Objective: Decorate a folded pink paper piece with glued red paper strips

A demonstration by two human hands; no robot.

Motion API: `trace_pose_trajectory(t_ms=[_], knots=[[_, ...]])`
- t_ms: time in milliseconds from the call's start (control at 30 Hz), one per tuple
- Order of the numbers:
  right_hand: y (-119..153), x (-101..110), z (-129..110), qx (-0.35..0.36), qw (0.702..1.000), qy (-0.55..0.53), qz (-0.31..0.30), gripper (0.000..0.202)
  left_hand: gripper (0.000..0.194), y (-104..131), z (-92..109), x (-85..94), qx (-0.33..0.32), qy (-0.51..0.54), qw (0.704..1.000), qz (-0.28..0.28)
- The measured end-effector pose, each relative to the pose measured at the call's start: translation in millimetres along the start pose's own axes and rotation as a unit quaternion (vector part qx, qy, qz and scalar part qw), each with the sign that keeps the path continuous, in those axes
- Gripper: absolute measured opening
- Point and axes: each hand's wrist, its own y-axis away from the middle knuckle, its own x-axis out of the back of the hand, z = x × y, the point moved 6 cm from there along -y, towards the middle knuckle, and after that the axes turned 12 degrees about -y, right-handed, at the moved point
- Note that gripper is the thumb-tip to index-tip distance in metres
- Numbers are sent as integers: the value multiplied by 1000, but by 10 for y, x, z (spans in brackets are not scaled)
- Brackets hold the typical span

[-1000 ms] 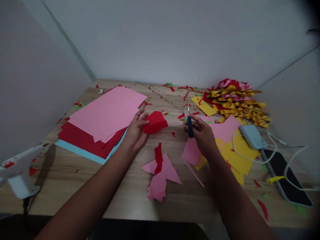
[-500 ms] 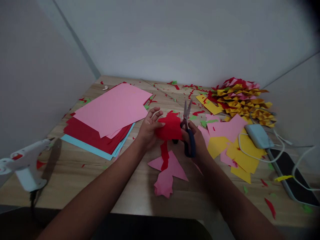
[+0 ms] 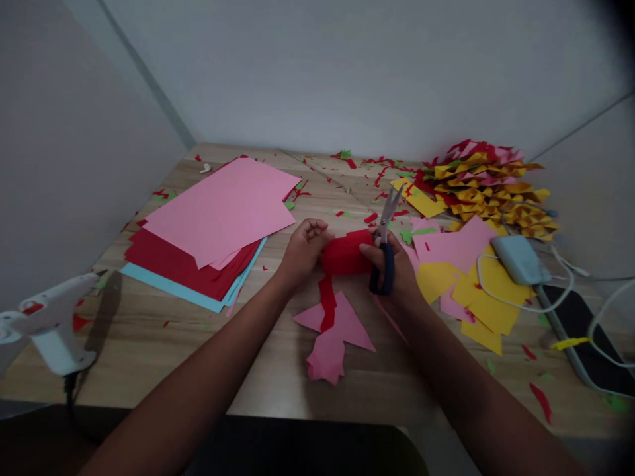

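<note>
A piece of red paper (image 3: 348, 254) is held between both hands above the middle of the table. My left hand (image 3: 305, 250) has its fingers curled at the paper's left edge. My right hand (image 3: 394, 268) pinches the right edge with its thumb and also holds dark blue-handled scissors (image 3: 385, 231), whose blades point up and stand slightly apart. Below the hands lie a red strip (image 3: 327, 305), a cut pink piece (image 3: 350, 324) and a crumpled pink shape (image 3: 327, 357).
Pink sheets (image 3: 223, 211) top red and blue sheets at left, near a white glue gun (image 3: 57, 324). At right are folded paper flowers (image 3: 489, 188), yellow pieces (image 3: 491, 301), a light blue box (image 3: 520, 259) with cables and a phone (image 3: 588, 344). Scraps dot the table (image 3: 163, 370).
The red paper now looks folded or curved and sits slightly farther right. My left fingers have curled in at its edge. My right hand and the scissors have shifted a little right.
</note>
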Motion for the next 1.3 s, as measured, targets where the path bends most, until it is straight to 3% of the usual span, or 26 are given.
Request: trace_pose_trajectory(t_ms=[67,167,400,467,567,700,800,900,1067,1300], knots=[[-4,20,-25,-6,998,-53,23,46,37,8,-29,-5,36,-86,995,-38],[-10,17,-39,-28,996,-80,26,46,59,34,6,-9,17,-205,975,-84],[-4,-5,3,-54,989,-136,11,42,66,159,168,-42,-20,-399,910,-108],[12,-30,-8,-61,988,-142,1,38,63,191,219,-94,-38,-360,925,-119],[43,-85,-27,-82,989,-122,-34,33,50,213,263,-190,-69,-211,966,-131],[67,-117,-34,-89,991,-75,-68,45,37,182,191,-248,-48,-28,989,-134],[60,-93,-26,-81,995,11,-61,52,34,135,146,-184,-37,12,994,-106],[59,-111,-57,-49,990,96,-89,50,28,90,183,-49,-59,56,996,-42],[90,-112,-156,54,948,292,-116,46,26,37,191,122,-43,223,972,65],[103,-115,-169,51,920,365,-136,45,28,-8,136,169,-22,289,953,87]])
